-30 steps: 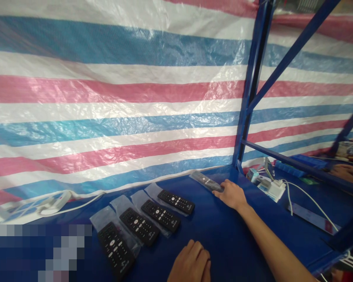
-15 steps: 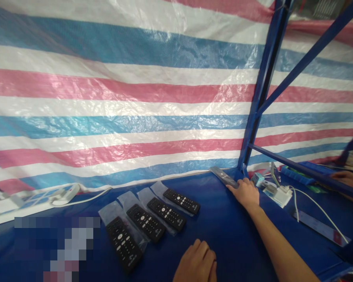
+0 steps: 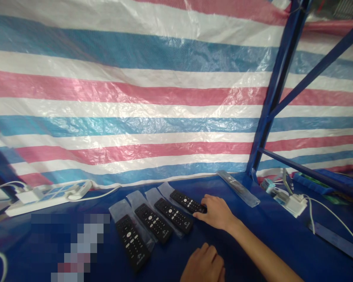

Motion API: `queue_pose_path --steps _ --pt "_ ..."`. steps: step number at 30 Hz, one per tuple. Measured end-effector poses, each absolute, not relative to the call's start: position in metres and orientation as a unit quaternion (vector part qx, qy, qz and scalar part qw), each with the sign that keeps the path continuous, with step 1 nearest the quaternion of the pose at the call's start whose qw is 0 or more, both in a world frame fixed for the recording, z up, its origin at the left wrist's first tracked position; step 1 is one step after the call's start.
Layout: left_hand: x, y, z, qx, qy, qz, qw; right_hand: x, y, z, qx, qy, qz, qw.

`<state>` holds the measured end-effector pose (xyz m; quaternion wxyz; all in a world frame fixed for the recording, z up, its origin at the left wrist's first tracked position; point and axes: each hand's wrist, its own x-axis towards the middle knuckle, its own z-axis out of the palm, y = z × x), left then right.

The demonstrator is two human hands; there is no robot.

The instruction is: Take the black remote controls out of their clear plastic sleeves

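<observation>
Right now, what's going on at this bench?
A person's right hand has thumb and fingers on the near end of the rightmost black remote in a row of four on the blue table. Clear bags lie with the row. The left hand is loosely curled near the front. A bagged remote lies apart, farther right.
</observation>
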<state>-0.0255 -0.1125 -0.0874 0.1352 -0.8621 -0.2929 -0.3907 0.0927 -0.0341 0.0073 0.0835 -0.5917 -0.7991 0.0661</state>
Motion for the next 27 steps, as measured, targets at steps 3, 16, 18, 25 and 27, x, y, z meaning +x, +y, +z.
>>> queue_pose_path --steps 3,16,18,25,27 --pt "-0.030 -0.110 -0.073 -0.875 -0.331 -0.334 0.111 0.091 -0.031 0.010 -0.597 -0.796 0.059 0.078" --pt "-0.040 -0.077 -0.021 -0.803 -0.570 -0.133 0.113 0.104 -0.026 0.009 -0.612 -0.778 0.078 0.118" --pt "-0.035 -0.075 -0.018 -0.804 -0.571 -0.128 0.102 0.114 -0.026 0.011 -0.629 -0.762 0.073 0.133" --pt "-0.019 -0.063 -0.002 -0.810 -0.581 -0.068 0.043 0.139 -0.023 0.009 -0.669 -0.734 0.056 0.099" --pt "-0.018 -0.061 -0.001 -0.805 -0.592 -0.037 0.022 0.140 -0.023 0.007 -0.674 -0.731 0.056 0.089"
